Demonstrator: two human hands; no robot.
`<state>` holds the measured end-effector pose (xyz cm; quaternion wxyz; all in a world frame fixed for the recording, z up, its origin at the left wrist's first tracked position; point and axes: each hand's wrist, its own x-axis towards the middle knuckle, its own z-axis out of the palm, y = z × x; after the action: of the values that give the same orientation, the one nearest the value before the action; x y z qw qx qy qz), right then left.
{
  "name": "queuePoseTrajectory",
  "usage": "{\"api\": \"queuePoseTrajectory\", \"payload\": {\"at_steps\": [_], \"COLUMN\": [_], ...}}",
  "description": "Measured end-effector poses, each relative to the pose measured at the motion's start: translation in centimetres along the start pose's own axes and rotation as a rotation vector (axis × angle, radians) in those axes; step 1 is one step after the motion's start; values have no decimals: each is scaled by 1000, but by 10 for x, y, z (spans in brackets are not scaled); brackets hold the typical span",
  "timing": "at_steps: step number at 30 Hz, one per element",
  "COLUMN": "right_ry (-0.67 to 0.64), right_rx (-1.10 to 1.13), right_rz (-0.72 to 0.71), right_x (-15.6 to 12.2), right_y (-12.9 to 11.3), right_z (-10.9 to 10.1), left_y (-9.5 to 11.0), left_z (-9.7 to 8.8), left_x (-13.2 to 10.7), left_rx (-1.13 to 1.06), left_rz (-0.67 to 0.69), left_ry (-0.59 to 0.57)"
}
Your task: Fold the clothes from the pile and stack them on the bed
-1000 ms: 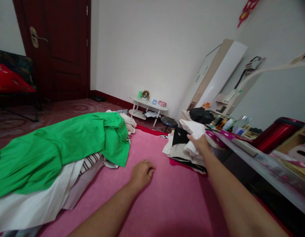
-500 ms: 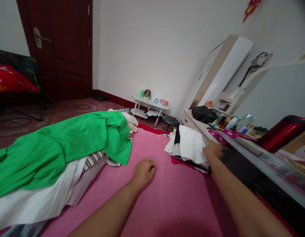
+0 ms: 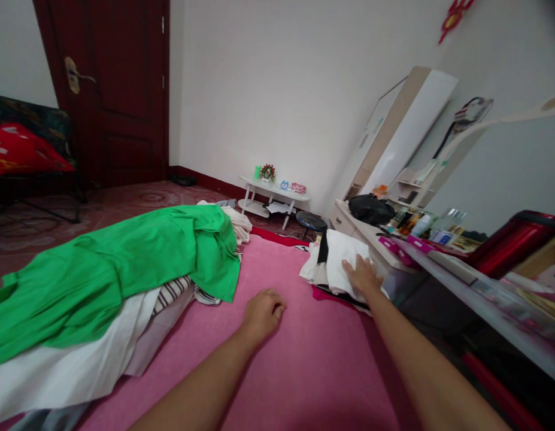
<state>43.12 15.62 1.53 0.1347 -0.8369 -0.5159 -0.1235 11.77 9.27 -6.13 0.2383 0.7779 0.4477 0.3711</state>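
Note:
My right hand lies with fingers spread on a folded white garment, the top of a small stack of folded clothes at the right edge of the bed. Black, beige and deep pink cloth shows beneath it. Resting on the pink bedsheet, my left hand has its fingers curled in, with nothing visible in them. To its left a green garment is spread over a heap of white and striped clothes.
A dressing table crowded with bottles, a black bag and a red cylinder runs along the right. Beyond the bed stand a low white table and a round stool. A chair with a red bag is at left.
My right hand has moved left from the stack's outer edge onto the top of the white garment, its fingers now spread. My left hand has stayed where it was.

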Motion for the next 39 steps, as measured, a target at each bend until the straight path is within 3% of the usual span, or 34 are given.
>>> {"api": "queuePoseTrajectory", "payload": {"at_steps": [6, 9, 11, 19, 22, 26, 33, 36, 39], "right_ry": [86, 206, 212, -138, -178, -192, -175, -125, 18], "right_rx": [-62, -93, -88, 0, 27, 122, 389, 523, 653], "right_rz": [17, 31, -12, -97, -195, -301, -400, -359, -291], "right_x": [-55, -86, -106, -182, -201, -209, -207, -201, -172], "right_y": [-3, -19, -34, -88, -103, -109, -92, -90, -86], "right_z": [25, 34, 37, 29, 22, 16, 18, 21, 13], "left_y": [0, 0, -1, 0, 0, 1, 2, 3, 3], "left_z": [0, 1, 1, -1, -1, -4, -5, -5, -4], "left_x": [0, -1, -3, -6, -6, -8, -10, -9, -7], "left_rx": [4, 6, 2, -4, -6, -16, -24, -27, -34], "left_rz": [22, 31, 40, 69, 78, 85, 62, 50, 42], "left_ry": [4, 17, 24, 12, 10, 0, -15, -18, -25]}}
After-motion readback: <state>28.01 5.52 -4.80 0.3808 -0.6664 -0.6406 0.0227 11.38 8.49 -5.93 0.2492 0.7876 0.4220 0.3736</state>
